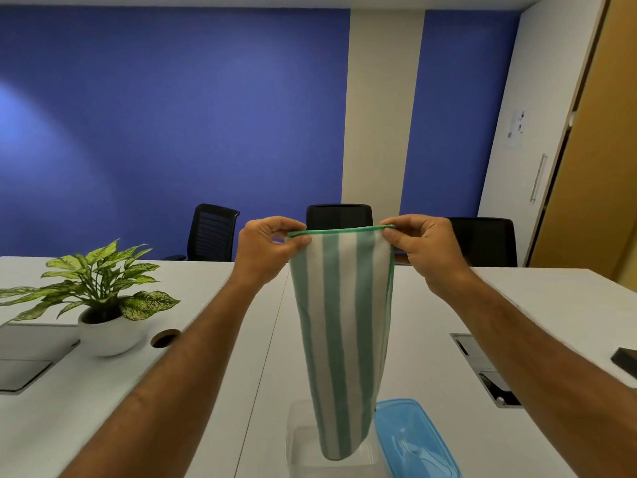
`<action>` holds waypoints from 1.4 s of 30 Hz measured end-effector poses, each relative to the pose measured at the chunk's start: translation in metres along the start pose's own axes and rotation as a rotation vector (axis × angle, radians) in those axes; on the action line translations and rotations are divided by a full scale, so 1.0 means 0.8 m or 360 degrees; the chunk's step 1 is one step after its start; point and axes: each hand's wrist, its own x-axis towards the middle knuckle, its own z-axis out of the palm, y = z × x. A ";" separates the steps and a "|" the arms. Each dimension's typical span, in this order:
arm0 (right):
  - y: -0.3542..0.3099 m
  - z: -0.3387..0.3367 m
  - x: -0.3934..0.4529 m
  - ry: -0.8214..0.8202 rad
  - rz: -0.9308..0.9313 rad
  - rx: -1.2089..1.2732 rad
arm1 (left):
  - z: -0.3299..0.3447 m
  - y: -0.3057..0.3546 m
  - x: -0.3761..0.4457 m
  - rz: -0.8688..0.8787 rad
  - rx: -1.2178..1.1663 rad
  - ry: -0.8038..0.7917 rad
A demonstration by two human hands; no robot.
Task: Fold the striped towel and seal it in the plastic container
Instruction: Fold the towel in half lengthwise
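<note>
The green-and-white striped towel point(341, 332) hangs straight down in the air, folded into a narrow strip. My left hand point(267, 250) pinches its top left corner and my right hand point(422, 248) pinches its top right corner, both raised above the table. The towel's lower end dangles over a clear plastic container point(298, 446) that stands open at the near edge of the table. A blue lid point(412, 443) lies flat just right of the container, partly touching it.
A potted plant point(103, 305) in a white bowl stands at left, beside a closed laptop point(27, 360). A cable hatch point(482, 367) and a dark object point(625, 360) are at right. Black chairs point(212, 232) line the far side of the white table point(206, 391).
</note>
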 end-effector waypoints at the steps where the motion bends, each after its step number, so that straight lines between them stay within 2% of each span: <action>1: -0.001 0.003 -0.001 -0.0001 -0.0017 -0.0001 | 0.004 0.003 -0.003 0.0094 0.0186 0.0030; 3: -0.001 0.008 -0.002 -0.0019 -0.0029 0.0011 | 0.016 0.013 -0.009 0.0326 0.0488 0.0050; 6: 0.000 0.015 -0.004 -0.0044 -0.0024 -0.0012 | 0.038 0.036 -0.010 0.0528 0.0687 -0.0065; 9: 0.002 0.017 -0.008 -0.0087 -0.0067 -0.0015 | 0.065 0.051 -0.009 0.0487 0.0765 -0.0325; 13: 0.008 0.014 -0.011 -0.0039 -0.0085 0.0036 | 0.085 0.055 -0.007 0.0352 0.0538 -0.0533; 17: 0.019 0.009 -0.014 0.0084 -0.0035 0.0147 | 0.091 0.058 -0.004 0.0412 0.0447 -0.0475; 23: 0.042 0.006 -0.028 0.0070 -0.0037 0.0308 | 0.094 0.067 0.003 0.0458 0.0517 -0.0415; 35: 0.103 0.019 -0.053 -0.0453 0.0167 0.0144 | 0.073 0.080 0.021 0.0560 0.0607 -0.0363; 42: 0.159 0.024 -0.083 -0.0616 0.0296 -0.0094 | 0.046 0.087 0.048 0.0596 0.0712 -0.0234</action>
